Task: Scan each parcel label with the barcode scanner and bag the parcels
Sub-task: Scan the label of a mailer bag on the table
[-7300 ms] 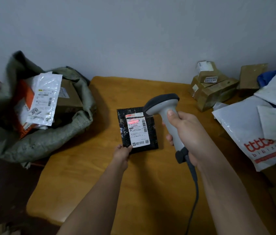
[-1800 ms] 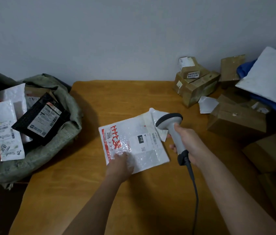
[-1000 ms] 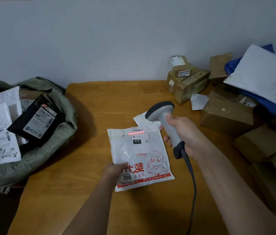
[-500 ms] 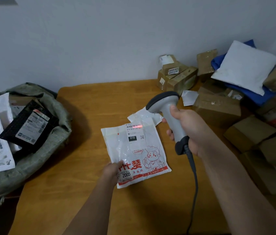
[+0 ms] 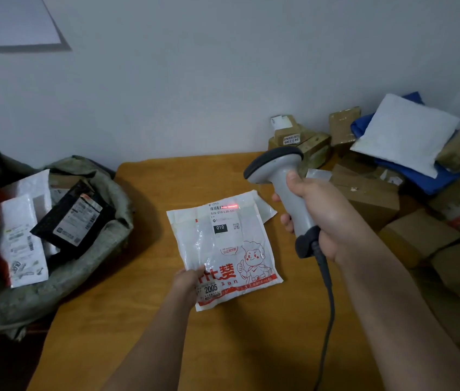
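Left hand [image 5: 187, 280] pinches the mailer [image 5: 224, 249] at 7 o'clock, steadying its label for the scanner [image 5: 281, 190] gripped by the right hand [image 5: 322, 213]

Wooden table [image 5: 144, 320] bears cardboard boxes [image 5: 364, 196], perhaps the white parcel [image 5: 223, 249] too

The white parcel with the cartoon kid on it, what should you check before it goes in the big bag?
1. Red scan line sits on the label's barcode: ok.
2. Scan actually registered: cannot tell.
3. Left hand pinches the white parcel's near corner: ok.
4. Right hand grips the barcode scanner: ok.
5. Green sack mouth open, black parcel on top inside: ok.
6. Scanner cable off the parcel: ok.
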`<state>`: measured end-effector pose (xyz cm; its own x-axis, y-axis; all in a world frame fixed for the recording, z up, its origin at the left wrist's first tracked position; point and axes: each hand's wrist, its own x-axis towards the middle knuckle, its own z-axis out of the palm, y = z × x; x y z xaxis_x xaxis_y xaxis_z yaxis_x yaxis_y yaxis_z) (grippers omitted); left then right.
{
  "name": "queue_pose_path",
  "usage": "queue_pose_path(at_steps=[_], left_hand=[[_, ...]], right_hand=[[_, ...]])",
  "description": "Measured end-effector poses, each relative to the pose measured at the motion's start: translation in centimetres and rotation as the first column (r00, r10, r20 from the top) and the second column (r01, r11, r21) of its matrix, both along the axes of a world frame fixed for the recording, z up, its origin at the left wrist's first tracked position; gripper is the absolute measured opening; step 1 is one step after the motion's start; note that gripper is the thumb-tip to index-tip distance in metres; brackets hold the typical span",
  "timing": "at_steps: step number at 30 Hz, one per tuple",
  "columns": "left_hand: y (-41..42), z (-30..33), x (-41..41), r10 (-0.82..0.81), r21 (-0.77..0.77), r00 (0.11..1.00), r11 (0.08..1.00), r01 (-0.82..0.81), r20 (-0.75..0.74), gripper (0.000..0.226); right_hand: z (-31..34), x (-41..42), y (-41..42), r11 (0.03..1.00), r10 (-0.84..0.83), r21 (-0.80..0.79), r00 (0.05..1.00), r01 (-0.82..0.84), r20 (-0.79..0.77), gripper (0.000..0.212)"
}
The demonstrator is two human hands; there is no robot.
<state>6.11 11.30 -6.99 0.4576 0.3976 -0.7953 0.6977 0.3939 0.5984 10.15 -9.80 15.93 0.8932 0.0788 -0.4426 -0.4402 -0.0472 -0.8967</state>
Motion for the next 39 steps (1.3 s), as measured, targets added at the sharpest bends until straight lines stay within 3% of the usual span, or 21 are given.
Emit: queue_pose_path(at_steps=[4,13,26,34,39], left_hand=[[-0.6,1.1,0.2,0.003,0.02,1.0,1.0,-0.004,0.02,0.034],[-1.5,2.9,0.1,0.034,0.031,0.996,0.999,-0.036,0.079,0.026],[0.5,3.7,-1.4,0.081,0.066,0.992,0.994,-0.088,0.099,0.027],[5.0,3.8,-1.2,0.088,-0.015,0.986,0.996,-0.087,0.139,0.023],[11.4,4.2,-0.2,0.072,-0.112,0.968,0.993,-0.046,0.24,0.027]], right_hand=[[1.3,-0.2,-1.1,0.999,0.013,0.039,0.998,-0.015,0.053,0.027],[2.5,0.1,-2.7,0.998,0.059,0.022,0.991,-0.062,0.12,0.036],[2.3,0.3,-0.7,0.984,0.139,0.1,0.986,-0.148,0.09,0.029],[1.1,0.8,3.4,0.99,0.044,0.13,0.999,-0.047,0.028,0.035],[-2.9,1.5,8.6,0.986,-0.147,-0.071,0.986,0.152,0.076,0.041]])
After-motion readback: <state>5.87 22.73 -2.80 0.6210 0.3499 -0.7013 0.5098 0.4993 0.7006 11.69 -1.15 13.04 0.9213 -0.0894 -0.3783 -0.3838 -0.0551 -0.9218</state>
